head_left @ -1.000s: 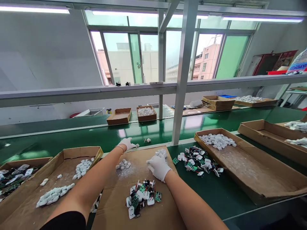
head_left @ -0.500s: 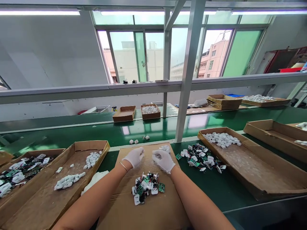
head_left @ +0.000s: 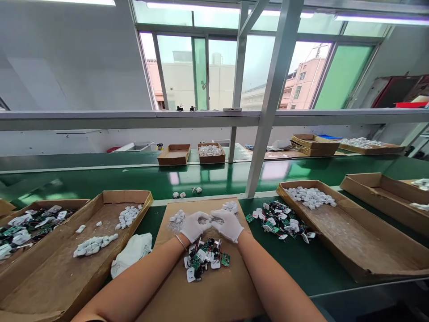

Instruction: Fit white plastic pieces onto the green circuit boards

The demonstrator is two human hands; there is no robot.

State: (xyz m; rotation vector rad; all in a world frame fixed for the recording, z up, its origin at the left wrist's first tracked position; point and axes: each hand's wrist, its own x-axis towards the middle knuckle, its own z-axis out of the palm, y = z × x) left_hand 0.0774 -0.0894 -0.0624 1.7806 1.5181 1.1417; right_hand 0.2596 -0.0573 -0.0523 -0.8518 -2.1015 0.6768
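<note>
My left hand (head_left: 195, 226) and my right hand (head_left: 229, 225), both in white gloves, meet fingertip to fingertip above a cardboard sheet (head_left: 208, 299). Each has its fingers pinched together; whatever sits between them is too small or hidden to make out. Just below them lies a heap of small green circuit boards with wires and white plastic parts (head_left: 204, 258). Beyond my left hand rests a small group of white plastic pieces (head_left: 178, 216). Another group of white pieces (head_left: 230, 206) lies behind my right hand.
On the left stand a cardboard tray of white pieces (head_left: 130, 270), a tray of circuit boards (head_left: 78, 204) and a white cloth (head_left: 132, 254). To the right are a pile of boards (head_left: 281, 220) and a long tray (head_left: 351, 237). A metal post (head_left: 268, 107) rises behind the sheet.
My left hand has moved right and slightly down, uncovering white pieces on the sheet. My right hand has shifted slightly left, so the fingertips now meet. The camera view has tilted a little.
</note>
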